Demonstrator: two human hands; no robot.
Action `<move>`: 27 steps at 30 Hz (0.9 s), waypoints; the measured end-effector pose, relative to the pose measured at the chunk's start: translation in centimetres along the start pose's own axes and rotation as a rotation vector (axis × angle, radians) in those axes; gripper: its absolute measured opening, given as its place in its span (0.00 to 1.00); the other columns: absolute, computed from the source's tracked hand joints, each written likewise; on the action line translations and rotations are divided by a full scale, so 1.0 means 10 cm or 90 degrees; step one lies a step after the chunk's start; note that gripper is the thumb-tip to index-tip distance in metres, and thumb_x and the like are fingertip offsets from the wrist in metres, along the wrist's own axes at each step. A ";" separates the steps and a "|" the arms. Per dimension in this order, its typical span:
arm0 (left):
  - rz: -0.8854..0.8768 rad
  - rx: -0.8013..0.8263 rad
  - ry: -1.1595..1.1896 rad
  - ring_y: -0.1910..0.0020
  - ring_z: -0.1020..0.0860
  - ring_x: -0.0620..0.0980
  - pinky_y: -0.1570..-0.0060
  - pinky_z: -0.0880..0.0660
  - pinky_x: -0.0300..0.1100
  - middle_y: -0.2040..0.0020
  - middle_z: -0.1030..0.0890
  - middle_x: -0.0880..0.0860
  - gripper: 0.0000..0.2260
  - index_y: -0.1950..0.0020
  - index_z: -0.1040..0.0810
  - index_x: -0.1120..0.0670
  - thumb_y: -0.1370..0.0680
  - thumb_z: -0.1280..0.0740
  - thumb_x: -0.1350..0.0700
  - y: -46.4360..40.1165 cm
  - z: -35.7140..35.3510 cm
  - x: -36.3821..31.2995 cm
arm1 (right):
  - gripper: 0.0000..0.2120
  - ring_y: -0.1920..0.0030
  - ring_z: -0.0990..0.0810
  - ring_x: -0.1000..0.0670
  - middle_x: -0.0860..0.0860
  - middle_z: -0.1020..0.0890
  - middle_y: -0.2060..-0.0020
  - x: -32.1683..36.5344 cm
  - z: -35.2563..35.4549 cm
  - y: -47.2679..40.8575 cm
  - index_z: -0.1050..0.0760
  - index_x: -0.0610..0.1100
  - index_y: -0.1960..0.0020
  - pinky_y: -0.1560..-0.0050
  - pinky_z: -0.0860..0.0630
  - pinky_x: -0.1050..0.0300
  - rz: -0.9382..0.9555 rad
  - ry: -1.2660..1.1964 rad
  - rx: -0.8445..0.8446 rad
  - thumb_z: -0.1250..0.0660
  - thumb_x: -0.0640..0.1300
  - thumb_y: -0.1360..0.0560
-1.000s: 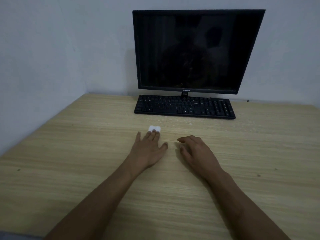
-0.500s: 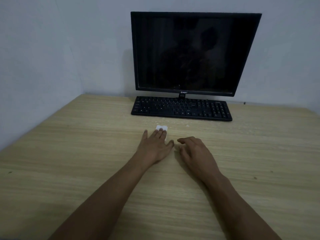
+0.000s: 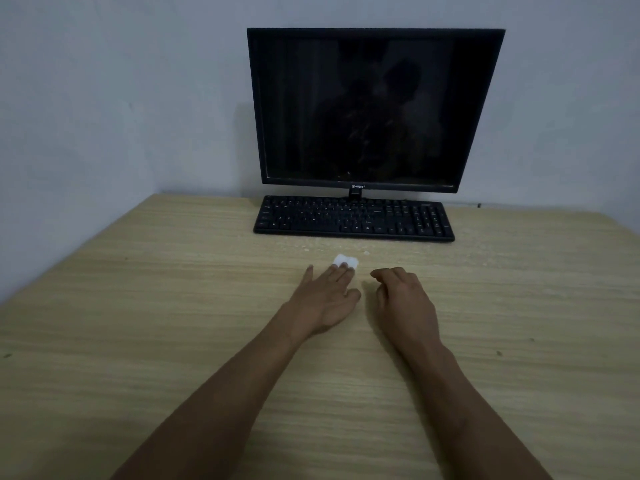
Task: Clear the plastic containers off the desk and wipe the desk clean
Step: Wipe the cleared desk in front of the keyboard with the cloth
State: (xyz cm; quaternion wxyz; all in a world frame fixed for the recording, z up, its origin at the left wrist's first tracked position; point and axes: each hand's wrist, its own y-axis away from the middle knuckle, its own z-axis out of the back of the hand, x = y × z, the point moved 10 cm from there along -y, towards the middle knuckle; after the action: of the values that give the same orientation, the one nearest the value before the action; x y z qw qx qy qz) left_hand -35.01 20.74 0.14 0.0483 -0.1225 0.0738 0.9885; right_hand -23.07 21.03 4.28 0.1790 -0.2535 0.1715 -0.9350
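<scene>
Head view: the wooden desk spreads wide and bare to either side of the arms, its far edge meeting the wall, where a black keyboard lies under a dark monitor. Left hand lies flat, fingers straight and slightly spread, fingertips pressing a small white tissue wad just before the keyboard; its long axis runs left-right. Right hand rests just beside, fingers loosely curled, holding nothing.

Wooden desk, black keyboard, monitor, white tissue, pale crumbs
</scene>
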 end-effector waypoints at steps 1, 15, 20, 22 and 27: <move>-0.031 0.003 0.006 0.23 0.58 0.42 0.25 0.64 0.51 0.21 0.57 0.46 0.26 0.21 0.56 0.49 0.18 0.57 0.45 0.06 -0.05 -0.12 | 0.16 0.42 0.28 0.49 0.50 0.22 0.42 -0.02 0.01 0.00 0.25 0.45 0.36 0.50 0.29 0.54 -0.008 0.003 0.000 0.43 0.39 0.22; -0.004 -0.023 -0.054 0.23 0.56 0.43 0.26 0.65 0.54 0.21 0.56 0.48 0.26 0.21 0.56 0.51 0.18 0.58 0.44 -0.41 -0.03 -0.30 | 0.16 0.41 0.28 0.49 0.50 0.22 0.42 -0.23 0.10 0.04 0.26 0.47 0.36 0.50 0.29 0.54 -0.091 0.009 -0.025 0.43 0.43 0.21; 0.043 -0.023 -0.041 0.22 0.57 0.44 0.27 0.65 0.54 0.21 0.57 0.49 0.27 0.21 0.56 0.53 0.18 0.57 0.44 -0.61 0.04 -0.20 | 0.16 0.41 0.29 0.51 0.52 0.22 0.42 -0.26 0.11 0.03 0.27 0.49 0.35 0.50 0.29 0.55 -0.102 0.003 -0.033 0.44 0.45 0.20; 0.030 -0.004 -0.044 0.23 0.57 0.44 0.26 0.65 0.53 0.21 0.57 0.49 0.27 0.21 0.57 0.52 0.18 0.57 0.44 -0.62 0.04 -0.24 | 0.16 0.41 0.29 0.50 0.52 0.22 0.42 -0.36 0.19 0.03 0.27 0.49 0.35 0.52 0.30 0.54 -0.147 -0.004 -0.070 0.45 0.44 0.20; -0.089 0.041 -0.015 0.23 0.57 0.42 0.26 0.65 0.53 0.21 0.56 0.47 0.24 0.21 0.55 0.49 0.17 0.56 0.47 -0.41 -0.04 -0.61 | 0.16 0.41 0.29 0.49 0.51 0.23 0.41 -0.59 0.33 0.10 0.28 0.48 0.35 0.55 0.35 0.55 -0.231 -0.004 -0.116 0.47 0.43 0.20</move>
State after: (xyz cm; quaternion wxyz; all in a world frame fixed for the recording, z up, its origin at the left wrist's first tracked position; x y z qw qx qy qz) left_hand -28.55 24.22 0.73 0.1223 -0.1140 0.0960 0.9812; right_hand -16.27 21.91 4.13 -0.0154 -0.2986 0.2066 -0.9316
